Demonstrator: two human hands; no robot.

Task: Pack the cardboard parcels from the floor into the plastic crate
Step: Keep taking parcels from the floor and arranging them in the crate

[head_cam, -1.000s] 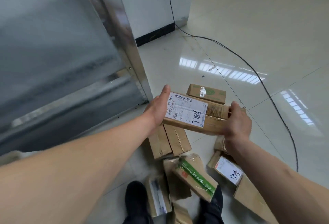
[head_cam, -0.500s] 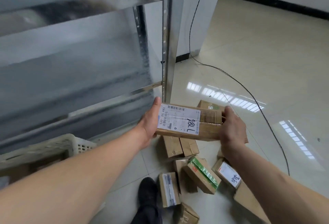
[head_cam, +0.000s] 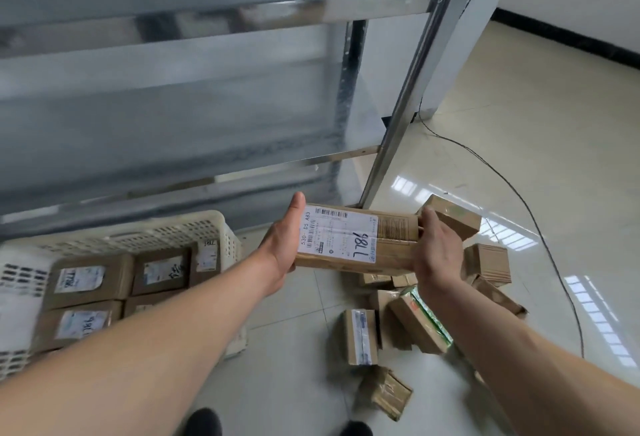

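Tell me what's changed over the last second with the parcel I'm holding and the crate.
The labelled parcel has swung left, away from over the floor pile and toward the plastic crate, which has come into view with parcels already inside. Unchanged: left hand and right hand grip the parcel's two ends; nothing released.

We're looking at matt brown cardboard on the held parcel (head_cam: 360,241), with a smooth white paper label (head_cam: 337,235) stuck on top. The crate (head_cam: 138,233) is pale perforated plastic, dull rather than shiny. Behind it we've got a brushed metal shelf frame (head_cam: 408,96), faintly reflective. The floor tiles (head_cam: 519,165) are glossy, mirroring the lights, and one floor parcel (head_cam: 420,323) carries shiny green tape.
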